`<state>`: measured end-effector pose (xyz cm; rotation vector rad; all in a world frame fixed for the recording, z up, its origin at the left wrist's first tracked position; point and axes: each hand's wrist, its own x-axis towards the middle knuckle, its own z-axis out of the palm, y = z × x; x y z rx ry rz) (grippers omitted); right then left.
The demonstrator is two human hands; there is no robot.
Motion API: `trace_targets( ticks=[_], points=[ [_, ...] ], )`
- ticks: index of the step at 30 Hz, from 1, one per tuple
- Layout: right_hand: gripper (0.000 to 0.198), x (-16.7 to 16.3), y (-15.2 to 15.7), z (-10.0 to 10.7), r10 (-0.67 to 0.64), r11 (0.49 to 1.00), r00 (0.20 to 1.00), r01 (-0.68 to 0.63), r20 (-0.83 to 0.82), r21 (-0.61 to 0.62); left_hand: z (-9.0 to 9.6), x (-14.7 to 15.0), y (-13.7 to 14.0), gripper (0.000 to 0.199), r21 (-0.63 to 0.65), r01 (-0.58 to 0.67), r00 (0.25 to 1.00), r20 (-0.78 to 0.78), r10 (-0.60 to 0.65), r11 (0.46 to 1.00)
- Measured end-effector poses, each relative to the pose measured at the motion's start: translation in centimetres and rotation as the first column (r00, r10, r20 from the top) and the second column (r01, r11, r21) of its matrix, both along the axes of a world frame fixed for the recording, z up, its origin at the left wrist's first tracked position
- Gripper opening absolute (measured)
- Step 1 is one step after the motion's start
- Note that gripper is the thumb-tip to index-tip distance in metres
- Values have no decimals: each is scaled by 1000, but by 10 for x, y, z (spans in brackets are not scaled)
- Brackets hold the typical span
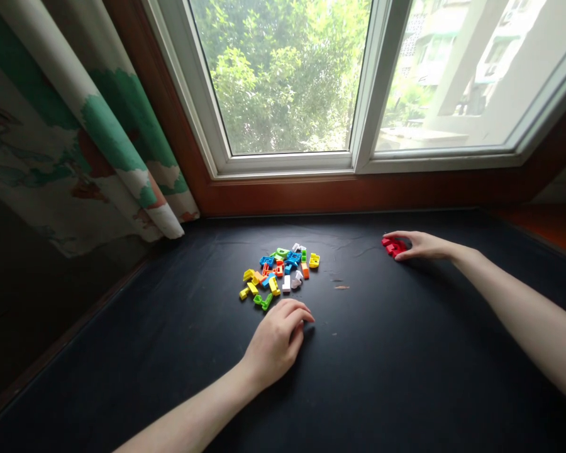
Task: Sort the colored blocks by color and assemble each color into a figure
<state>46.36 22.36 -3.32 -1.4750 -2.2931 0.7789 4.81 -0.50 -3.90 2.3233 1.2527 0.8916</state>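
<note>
My right hand [421, 245] reaches to the right side of the table, its thumb and fingers closed around a small cluster of red plastic building pieces [392, 246]. How many red pieces there are is hard to tell, as they lie close together and partly behind the fingers. My left hand [280, 336] rests on the dark table, loosely curved, thumb apart from the fingers, with nothing visible in it. Just beyond it lies a loose pile of plastic pieces: green [264, 302], yellow [274, 286], blue [294, 258], white [287, 283], and orange [305, 270].
The black table surface [358, 377] has a few scuff marks near its middle. A window [358, 167] with a wooden sill [283, 200] runs along the back. A patterned curtain [117, 157] hangs at the left, down to the table's edge.
</note>
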Motion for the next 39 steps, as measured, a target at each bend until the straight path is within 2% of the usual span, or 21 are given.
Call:
trace_targets(
  ticks=[8,12,15,18,21,24,28,30,32,34,37,39],
  points=[
    [72,6,1,1,-27,1000,999,28,23,-8,1,1,0,29,6,4,1000,8,-4,1000],
    [84,7,-1,-1,-41,999,999,42,-25,1,1,1,0,30,4,2,1000,6,-2,1000],
    [92,7,-9,-3,-102,993,992,106,-74,53,0,1,0,32,10,10,1000,1,-10,1000],
    [86,-2,-26,-4,-178,968,977,196,-122,157,0,1,0,30,23,20,1000,-20,-20,1000],
    [64,-26,-53,-5,-188,922,970,229,-156,313,0,3,-1,30,68,53,996,-69,-48,996],
    [39,-65,-86,-6,-107,883,978,177,-182,434,0,5,1,29,157,117,982,-166,-90,981],
    [29,-120,-123,-15,3,906,985,70,-171,417,1,-2,17,27,313,167,942,-330,-58,935],
    [28,-139,-136,-21,34,913,990,24,-136,407,2,-11,29,28,393,112,935,-352,37,913],
    [29,-149,-145,-27,48,899,996,-11,-75,438,3,-23,41,29,440,-32,929,-317,189,898],
    [30,-152,-149,-31,65,883,998,-50,-15,466,3,-34,50,29,431,-152,905,-302,301,890],
    [30,-149,-150,-33,52,878,999,-52,12,477,1,-45,57,37,377,-251,874,-307,376,891],
    [30,-148,-149,-33,34,879,999,-34,8,475,-1,-48,58,40,337,-261,873,-317,370,905]
  ],
)
